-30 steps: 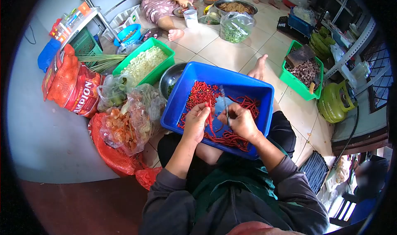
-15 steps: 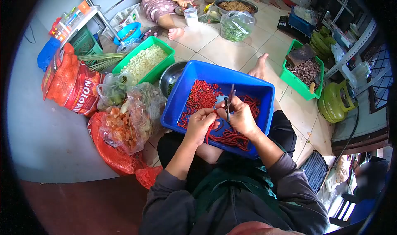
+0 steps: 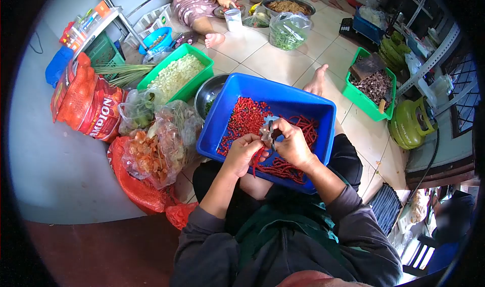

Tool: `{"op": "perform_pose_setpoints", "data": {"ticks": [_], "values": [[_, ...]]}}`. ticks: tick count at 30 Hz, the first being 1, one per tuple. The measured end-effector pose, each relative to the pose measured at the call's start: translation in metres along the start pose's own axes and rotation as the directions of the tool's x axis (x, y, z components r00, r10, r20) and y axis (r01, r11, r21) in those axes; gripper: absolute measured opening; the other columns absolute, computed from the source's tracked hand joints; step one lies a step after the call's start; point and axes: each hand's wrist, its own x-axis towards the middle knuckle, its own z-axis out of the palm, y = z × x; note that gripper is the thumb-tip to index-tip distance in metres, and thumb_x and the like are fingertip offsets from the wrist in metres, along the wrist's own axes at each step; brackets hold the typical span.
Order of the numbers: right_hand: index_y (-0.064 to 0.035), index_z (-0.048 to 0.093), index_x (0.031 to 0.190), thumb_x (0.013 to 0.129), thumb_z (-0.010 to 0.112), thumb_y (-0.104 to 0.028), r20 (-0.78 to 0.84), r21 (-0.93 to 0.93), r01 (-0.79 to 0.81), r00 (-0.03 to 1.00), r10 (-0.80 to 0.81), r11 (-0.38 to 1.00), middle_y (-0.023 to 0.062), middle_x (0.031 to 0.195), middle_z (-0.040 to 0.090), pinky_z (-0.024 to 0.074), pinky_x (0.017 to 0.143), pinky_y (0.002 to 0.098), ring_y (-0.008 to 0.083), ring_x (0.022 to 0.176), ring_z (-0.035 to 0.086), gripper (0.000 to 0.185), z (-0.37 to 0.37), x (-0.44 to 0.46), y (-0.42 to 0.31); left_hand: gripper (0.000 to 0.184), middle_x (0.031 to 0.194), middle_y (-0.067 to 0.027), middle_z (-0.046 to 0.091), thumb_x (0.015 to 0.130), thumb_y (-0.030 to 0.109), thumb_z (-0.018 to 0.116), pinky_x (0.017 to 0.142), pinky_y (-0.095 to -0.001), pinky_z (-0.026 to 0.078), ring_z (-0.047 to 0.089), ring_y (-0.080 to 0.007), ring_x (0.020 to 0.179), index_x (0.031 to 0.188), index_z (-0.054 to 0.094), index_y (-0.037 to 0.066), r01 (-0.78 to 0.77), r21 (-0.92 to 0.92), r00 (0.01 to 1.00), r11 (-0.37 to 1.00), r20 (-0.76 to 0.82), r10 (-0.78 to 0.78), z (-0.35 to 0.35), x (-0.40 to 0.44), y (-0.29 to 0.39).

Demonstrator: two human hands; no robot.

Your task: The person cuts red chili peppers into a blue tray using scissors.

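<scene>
In my left hand, long red chilies are pinched, their ends hanging below the fingers. My right hand grips a pair of scissors by the handles, the blades close against the left fingertips. Whether the blades touch a chili I cannot tell. Both hands are over a blue plastic tub resting across my lap. Chopped red chili pieces cover the tub's left side. Whole curly chilies lie at its near side and right.
Left of the tub stand a metal bowl, a green crate of pale chopped pieces, clear plastic bags and a red sack. At right are another green crate and a gas cylinder. Another person sits ahead.
The scissors have tilted, their blades swinging from pointing up and away to lying nearer my left fingertips. My right hand has turned slightly; the left has barely shifted.
</scene>
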Motion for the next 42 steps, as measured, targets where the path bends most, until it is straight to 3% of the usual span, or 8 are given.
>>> {"op": "perform_pose_setpoints", "data": {"ticks": [6,10,15,19,23,25,31,42], "values": [[-0.0017,0.051,0.091,0.068,0.066,0.008,0.031,-0.035,0.039,0.999,-0.037,0.999,0.0097,0.08,0.062,0.0514,0.067,0.0307,0.0164,0.074,0.064,0.03,-0.001,0.005,-0.002,0.014,0.087,-0.0046,0.065,0.088,0.01,0.057,0.062,-0.0238,0.051,0.064,-0.0117,0.073,0.098,0.063,0.002,0.038,0.08,0.998,0.996,0.049,-0.042,-0.005,-0.003,0.009],[-0.0012,0.052,0.09,0.069,0.066,0.006,-0.018,-0.065,-0.055,0.998,0.054,0.996,0.0116,0.076,0.062,0.051,0.067,0.0308,0.0157,0.074,0.064,0.026,0.002,0.006,-0.005,0.019,0.089,-0.007,0.067,0.085,0.003,0.061,0.07,-0.027,0.051,0.063,-0.0112,0.079,0.104,0.062,-0.001,-0.372,0.501,0.904,0.781,0.005,0.427,0.004,-0.005,0.001],[-0.0007,0.053,0.089,0.07,0.066,0.004,-0.103,-0.108,-0.135,0.987,0.124,0.985,0.0151,0.077,0.063,0.0508,0.067,0.0323,0.0201,0.074,0.066,0.023,0.012,0.009,-0.002,0.015,0.088,-0.0097,0.069,0.084,0.004,0.063,0.07,-0.0266,0.052,0.067,-0.0141,0.08,0.099,0.063,-0.001,-0.426,0.725,0.802,0.541,0.026,0.597,0.006,-0.008,-0.002],[0.0002,0.054,0.088,0.07,0.065,0.004,-0.084,-0.084,-0.11,0.991,0.103,0.99,0.0161,0.077,0.063,0.0504,0.066,0.0331,0.0203,0.071,0.064,0.022,0.013,0.011,0.001,0.017,0.08,-0.0053,0.065,0.087,0.007,0.061,0.058,-0.023,0.051,0.063,-0.0098,0.071,0.103,0.063,-0.001,-0.214,0.407,0.948,0.888,-0.134,0.29,-0.002,-0.004,0.001],[0.0025,0.056,0.082,0.072,0.079,-0.024,0.008,-0.175,-0.251,0.967,0.256,0.952,0.0176,0.069,0.058,0.0459,0.059,0.036,0.0211,0.065,0.06,0.036,0.0,0.014,0.008,0.018,0.079,-0.0034,0.065,0.086,0.011,0.065,0.052,-0.0199,0.044,0.061,-0.0076,0.068,0.101,0.063,0.0,-0.201,0.397,0.913,0.896,-0.255,0.318,-0.026,0.002,0.002],[0.0017,0.059,0.081,0.074,0.079,-0.03,0.133,-0.313,-0.111,0.978,0.159,0.943,0.0072,0.063,0.057,0.0415,0.054,0.0298,0.0111,0.06,0.05,0.039,-0.009,0.01,0.011,0.017,0.078,-0.0023,0.064,0.085,0.011,0.066,0.051,-0.0186,0.042,0.06,-0.0065,0.067,0.099,0.064,0.001,-0.214,0.306,0.908,0.928,-0.288,0.304,-0.041,0.007,0.002],[0.001,0.062,0.084,0.073,0.071,-0.056,0.439,-0.435,-0.271,0.769,0.465,0.859,0.0157,0.072,0.062,0.0458,0.064,0.0386,0.0243,0.068,0.061,0.059,-0.016,0.001,0.026,0.013,0.085,-0.0046,0.064,0.087,0.01,0.065,0.047,-0.0151,0.038,0.056,-0.0058,0.066,0.097,0.062,0.003,-0.188,0.011,0.913,0.982,-0.367,0.179,-0.053,0.011,0.006],[0.0001,0.058,0.075,0.074,0.074,-0.05,0.442,-0.314,-0.278,0.803,0.399,0.908,0.0061,0.06,0.049,0.0375,0.053,0.0336,0.0142,0.059,0.047,0.052,0.0,0.001,0.031,0.014,0.083,-0.0044,0.063,0.086,0.009,0.064,0.045,-0.0152,0.036,0.053,-0.0047,0.062,0.097,0.061,0.002,-0.135,-0.059,0.958,0.989,-0.264,0.115,-0.059,0.009,0.009]]}}
